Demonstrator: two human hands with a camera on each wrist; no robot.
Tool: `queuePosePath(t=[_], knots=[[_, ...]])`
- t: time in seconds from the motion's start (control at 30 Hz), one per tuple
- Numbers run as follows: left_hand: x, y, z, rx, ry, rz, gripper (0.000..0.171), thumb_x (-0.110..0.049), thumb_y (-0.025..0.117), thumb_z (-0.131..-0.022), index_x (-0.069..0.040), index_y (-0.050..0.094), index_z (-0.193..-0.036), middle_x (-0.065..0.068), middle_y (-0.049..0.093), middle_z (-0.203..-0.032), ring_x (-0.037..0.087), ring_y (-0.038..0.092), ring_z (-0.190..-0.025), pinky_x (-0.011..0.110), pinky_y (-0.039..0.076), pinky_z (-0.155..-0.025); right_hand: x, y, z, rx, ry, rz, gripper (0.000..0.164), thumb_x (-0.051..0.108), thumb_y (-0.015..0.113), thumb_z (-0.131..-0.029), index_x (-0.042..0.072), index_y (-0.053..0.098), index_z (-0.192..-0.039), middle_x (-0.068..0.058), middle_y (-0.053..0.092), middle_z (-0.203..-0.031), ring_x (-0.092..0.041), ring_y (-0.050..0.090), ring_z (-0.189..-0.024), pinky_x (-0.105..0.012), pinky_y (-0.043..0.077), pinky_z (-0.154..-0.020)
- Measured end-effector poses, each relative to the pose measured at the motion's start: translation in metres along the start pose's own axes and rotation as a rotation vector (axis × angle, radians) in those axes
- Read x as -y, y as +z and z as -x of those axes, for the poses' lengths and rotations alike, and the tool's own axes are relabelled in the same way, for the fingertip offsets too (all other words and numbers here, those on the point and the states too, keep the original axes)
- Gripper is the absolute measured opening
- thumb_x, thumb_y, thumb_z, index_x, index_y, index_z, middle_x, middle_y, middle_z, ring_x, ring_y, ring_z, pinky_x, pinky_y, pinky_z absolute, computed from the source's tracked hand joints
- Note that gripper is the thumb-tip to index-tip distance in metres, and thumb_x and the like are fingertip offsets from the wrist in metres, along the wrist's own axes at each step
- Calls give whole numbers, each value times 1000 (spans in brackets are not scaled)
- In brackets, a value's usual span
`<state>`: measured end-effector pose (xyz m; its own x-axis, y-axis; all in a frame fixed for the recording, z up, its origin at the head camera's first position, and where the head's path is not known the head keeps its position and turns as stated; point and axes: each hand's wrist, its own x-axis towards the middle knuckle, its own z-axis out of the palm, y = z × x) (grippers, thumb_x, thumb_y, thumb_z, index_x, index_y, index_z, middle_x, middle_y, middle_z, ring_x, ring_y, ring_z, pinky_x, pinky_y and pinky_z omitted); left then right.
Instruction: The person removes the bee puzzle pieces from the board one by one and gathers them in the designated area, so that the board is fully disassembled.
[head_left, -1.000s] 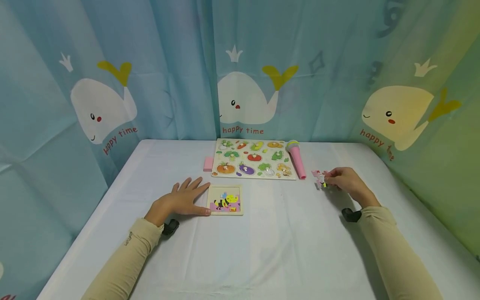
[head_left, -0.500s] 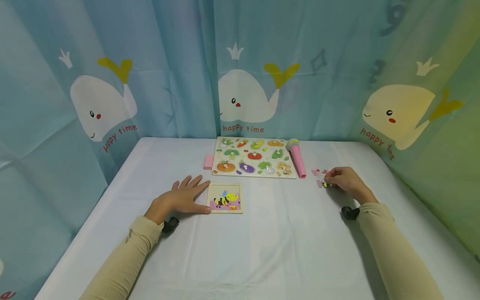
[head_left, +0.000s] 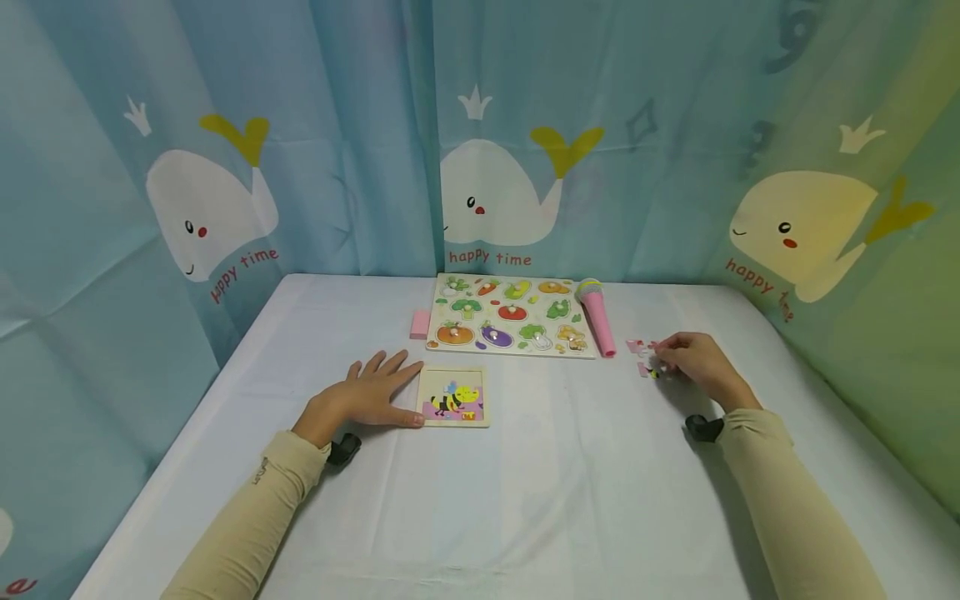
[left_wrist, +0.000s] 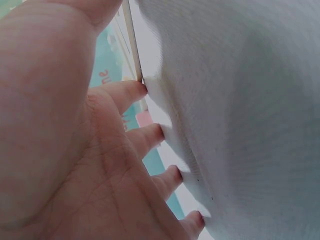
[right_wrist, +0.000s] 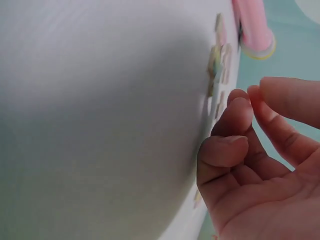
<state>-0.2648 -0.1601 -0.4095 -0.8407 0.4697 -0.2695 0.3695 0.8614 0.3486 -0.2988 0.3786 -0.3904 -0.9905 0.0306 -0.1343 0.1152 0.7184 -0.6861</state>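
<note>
My left hand (head_left: 367, 402) lies with fingers spread at the left side of a small wooden puzzle frame (head_left: 452, 378). Its thumb and index finger touch that edge, and the left wrist view shows the fingertips (left_wrist: 155, 132) down on the cloth. Inside the frame, a bee picture (head_left: 454, 402) fills the lower part. My right hand (head_left: 699, 364) hovers with curled fingers just right of several loose puzzle pieces (head_left: 645, 369). In the right wrist view its thumb and index tips nearly meet beside the pieces (right_wrist: 215, 75); whether they hold a piece cannot be told.
At the back of the white-covered table (head_left: 480, 508) lies a vegetable knob puzzle board (head_left: 537, 292). A pink toy microphone (head_left: 597, 322) rests along its right side, and a pink block (head_left: 419, 325) at its left. A blue whale-print curtain (head_left: 360, 167) hangs behind.
My right hand's fingertips have drawn back slightly to the right, showing more of the loose puzzle pieces, which looked blurred earlier. My left hand stays at the frame.
</note>
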Motion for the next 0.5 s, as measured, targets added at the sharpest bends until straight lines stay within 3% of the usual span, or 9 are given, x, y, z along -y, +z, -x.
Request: queuePosePath(t=[0.2, 0.5], knots=[[0, 0, 0, -1, 3, -5, 103, -60, 74, -95, -12, 24, -172, 22, 10, -177, 51, 2, -160, 75, 4, -121, 13, 5, 4, -42, -60, -44, 36, 20, 56, -112, -13, 62, -126, -13, 65, -98, -23, 56, -86, -33, 51, -69], [-2, -1, 0, 6, -8, -13, 104, -61, 73, -95, -12, 23, -172, 22, 10, -177, 50, 2, -160, 74, 5, -122, 43, 21, 8, -35, -123, -78, 35, 21, 56, -112, -11, 63, -124, -18, 67, -99, -22, 60, -80, -32, 53, -67]])
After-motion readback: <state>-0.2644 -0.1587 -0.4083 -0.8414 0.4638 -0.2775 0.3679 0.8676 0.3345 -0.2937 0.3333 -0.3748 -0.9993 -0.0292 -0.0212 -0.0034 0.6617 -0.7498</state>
